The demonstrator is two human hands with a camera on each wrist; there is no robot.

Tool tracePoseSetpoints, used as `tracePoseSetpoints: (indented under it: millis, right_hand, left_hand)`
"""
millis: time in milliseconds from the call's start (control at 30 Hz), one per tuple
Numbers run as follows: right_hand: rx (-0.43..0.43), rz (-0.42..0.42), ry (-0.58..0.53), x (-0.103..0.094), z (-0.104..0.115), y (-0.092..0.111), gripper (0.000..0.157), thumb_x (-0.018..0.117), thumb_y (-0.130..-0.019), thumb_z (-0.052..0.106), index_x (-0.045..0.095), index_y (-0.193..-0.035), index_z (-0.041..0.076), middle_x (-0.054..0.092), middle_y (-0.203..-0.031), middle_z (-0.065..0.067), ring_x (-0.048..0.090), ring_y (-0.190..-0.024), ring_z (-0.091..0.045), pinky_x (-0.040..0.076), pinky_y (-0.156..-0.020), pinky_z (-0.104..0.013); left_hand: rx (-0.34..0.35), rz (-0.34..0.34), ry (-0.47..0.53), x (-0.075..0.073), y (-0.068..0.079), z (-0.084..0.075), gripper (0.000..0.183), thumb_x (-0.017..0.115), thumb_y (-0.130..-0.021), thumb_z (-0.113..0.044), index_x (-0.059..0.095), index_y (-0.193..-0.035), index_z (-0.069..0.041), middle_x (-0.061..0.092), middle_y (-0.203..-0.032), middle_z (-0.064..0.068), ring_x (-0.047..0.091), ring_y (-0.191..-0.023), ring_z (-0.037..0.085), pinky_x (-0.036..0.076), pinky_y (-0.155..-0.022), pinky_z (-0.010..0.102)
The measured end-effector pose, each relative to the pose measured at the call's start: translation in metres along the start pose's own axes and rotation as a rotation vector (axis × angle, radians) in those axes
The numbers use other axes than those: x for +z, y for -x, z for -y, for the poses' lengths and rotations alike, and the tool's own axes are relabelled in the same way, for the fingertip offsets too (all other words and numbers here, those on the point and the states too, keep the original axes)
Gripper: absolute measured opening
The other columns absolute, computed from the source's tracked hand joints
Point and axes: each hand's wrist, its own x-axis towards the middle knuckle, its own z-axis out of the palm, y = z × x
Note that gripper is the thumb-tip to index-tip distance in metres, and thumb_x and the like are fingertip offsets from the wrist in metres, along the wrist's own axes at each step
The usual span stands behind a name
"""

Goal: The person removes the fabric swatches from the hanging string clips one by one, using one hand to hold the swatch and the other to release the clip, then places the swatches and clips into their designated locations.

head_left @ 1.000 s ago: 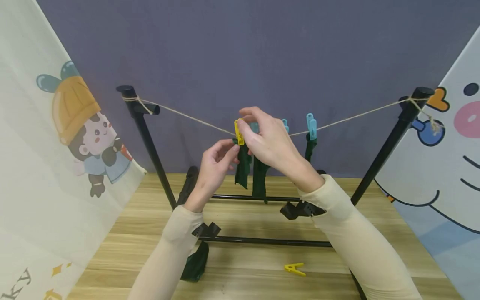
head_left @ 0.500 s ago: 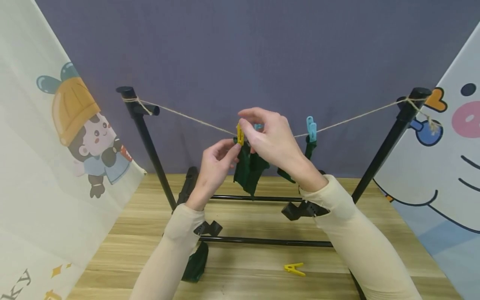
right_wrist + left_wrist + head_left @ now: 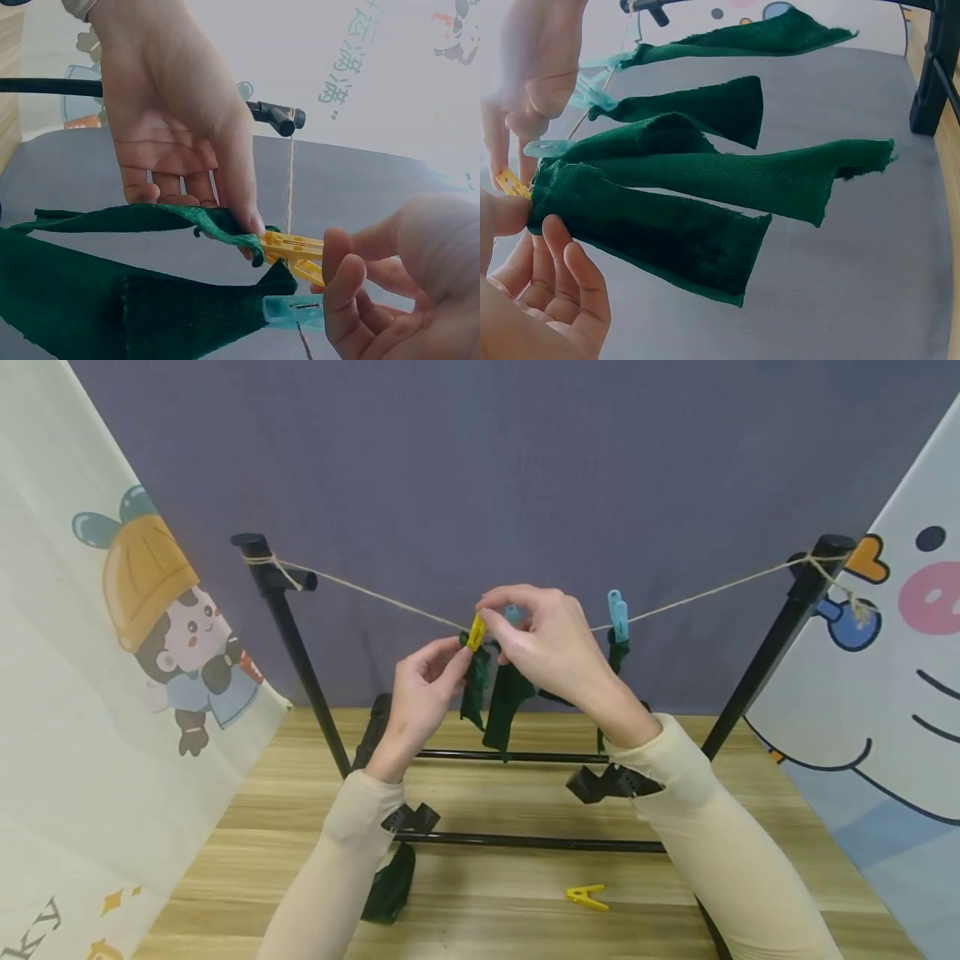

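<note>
My right hand (image 3: 551,639) pinches the handle end of a yellow clothespin (image 3: 476,632) between thumb and fingers. The clothespin's nose sits at the twine line (image 3: 367,591) and over the top edge of a dark green cloth strip (image 3: 660,240). From below, my left hand (image 3: 422,693) pinches that same edge with thumb and fingertips, right beside the clothespin nose, as the right wrist view shows. A light blue clothespin (image 3: 289,310) holds the neighbouring green cloth (image 3: 165,300) on the line. Another blue clothespin (image 3: 618,617) with cloth hangs farther right.
A black tube frame (image 3: 771,647) carries the twine between its two posts. On the wooden tabletop (image 3: 487,927) lie a loose yellow clothespin (image 3: 587,897) and, by my left forearm, a dark green cloth (image 3: 392,885). A grey-blue backdrop (image 3: 420,460) stands behind.
Both hands stay at the same spot on the line with the yellow clothespin, which now leans more to the right at its top. The hanging green cloths have swung and spread apart.
</note>
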Motion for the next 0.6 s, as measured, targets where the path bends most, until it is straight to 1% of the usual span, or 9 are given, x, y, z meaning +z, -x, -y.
tracePoseSetpoints:
  millis: [33,100,167,233,267,333,400,467,600]
  right_hand:
    - [0.008,0.012,-0.011,-0.0004,-0.0002,0.0003,0.024,0.063,-0.108,0.026,0.078,-0.125,0.016,0.081,-0.095,-0.004,0.07,-0.06,-0.022,0.039,-0.044,-0.031]
    - [0.021,0.032,-0.024,-0.0013,-0.0006,0.001,0.026,0.064,-0.108,0.027,0.075,-0.13,0.018,0.081,-0.09,-0.004,0.069,-0.056,-0.023,0.036,-0.041,-0.032]
    - [0.027,0.042,-0.027,-0.0021,-0.0018,0.0012,0.03,0.066,-0.107,0.027,0.072,-0.135,0.017,0.081,-0.108,-0.004,0.07,-0.058,-0.024,0.043,-0.044,-0.032]
    - [0.039,0.051,-0.026,-0.0031,-0.0021,0.0013,0.035,0.068,-0.106,0.028,0.069,-0.139,0.016,0.077,-0.126,-0.003,0.071,-0.06,-0.023,0.047,-0.048,-0.032]
    - [0.048,0.057,-0.022,-0.0036,-0.0021,0.0014,0.037,0.068,-0.106,0.028,0.068,-0.141,0.015,0.075,-0.132,-0.003,0.071,-0.06,-0.023,0.048,-0.049,-0.032]
    - [0.067,0.067,-0.009,-0.0046,-0.0017,0.0014,0.039,0.069,-0.106,0.029,0.067,-0.142,0.015,0.076,-0.13,-0.003,0.07,-0.059,-0.024,0.045,-0.047,-0.032]
    - [0.084,0.077,0.006,-0.0051,-0.0006,0.0016,0.04,0.069,-0.105,0.031,0.068,-0.143,0.016,0.08,-0.118,-0.002,0.068,-0.057,-0.025,0.039,-0.043,-0.032]
    - [0.093,0.084,0.019,-0.0055,0.0004,0.0021,0.04,0.069,-0.106,0.032,0.068,-0.142,0.016,0.083,-0.1,-0.003,0.068,-0.055,-0.026,0.034,-0.041,-0.032]
    - [0.1,0.086,0.025,-0.0059,0.0008,0.003,0.038,0.068,-0.106,0.033,0.07,-0.141,0.017,0.078,-0.074,-0.004,0.067,-0.053,-0.027,0.032,-0.04,-0.031]
  left_hand:
    - [-0.005,-0.002,0.0,-0.0004,0.0005,0.0003,0.032,0.065,-0.108,-0.025,0.072,-0.133,-0.006,0.075,-0.117,0.017,0.069,-0.089,0.015,0.062,-0.083,0.043]
    - [-0.014,-0.007,-0.004,-0.0013,0.0011,0.0013,0.032,0.065,-0.108,-0.025,0.072,-0.133,-0.006,0.076,-0.115,0.017,0.069,-0.089,0.016,0.063,-0.085,0.045]
    - [-0.022,-0.014,-0.002,-0.0017,0.0014,0.0018,0.032,0.066,-0.108,-0.025,0.073,-0.132,-0.006,0.076,-0.114,0.018,0.069,-0.089,0.016,0.063,-0.085,0.043]
    - [-0.024,-0.024,-0.001,-0.0019,0.001,0.0022,0.031,0.067,-0.107,-0.025,0.074,-0.131,-0.006,0.077,-0.113,0.018,0.07,-0.089,0.016,0.063,-0.083,0.037]
    - [-0.023,-0.031,-0.001,-0.0019,0.0007,0.002,0.031,0.067,-0.107,-0.025,0.074,-0.13,-0.006,0.077,-0.113,0.018,0.07,-0.089,0.015,0.063,-0.081,0.033]
    - [-0.019,-0.046,0.002,-0.0016,-0.0001,0.0017,0.031,0.069,-0.106,-0.025,0.076,-0.129,-0.005,0.077,-0.114,0.019,0.071,-0.088,0.014,0.061,-0.08,0.029]
    - [-0.018,-0.065,-0.001,-0.0016,-0.0007,0.0018,0.03,0.07,-0.105,-0.024,0.077,-0.127,-0.005,0.078,-0.114,0.018,0.071,-0.088,0.012,0.06,-0.079,0.026]
    - [-0.018,-0.079,-0.005,-0.0017,-0.0008,0.002,0.029,0.071,-0.104,-0.025,0.078,-0.125,-0.004,0.079,-0.112,0.017,0.071,-0.087,0.012,0.059,-0.077,0.025]
    - [-0.026,-0.094,-0.016,-0.0027,-0.0006,0.0028,0.028,0.072,-0.104,-0.027,0.079,-0.12,-0.005,0.08,-0.106,0.015,0.071,-0.085,0.012,0.056,-0.074,0.024]
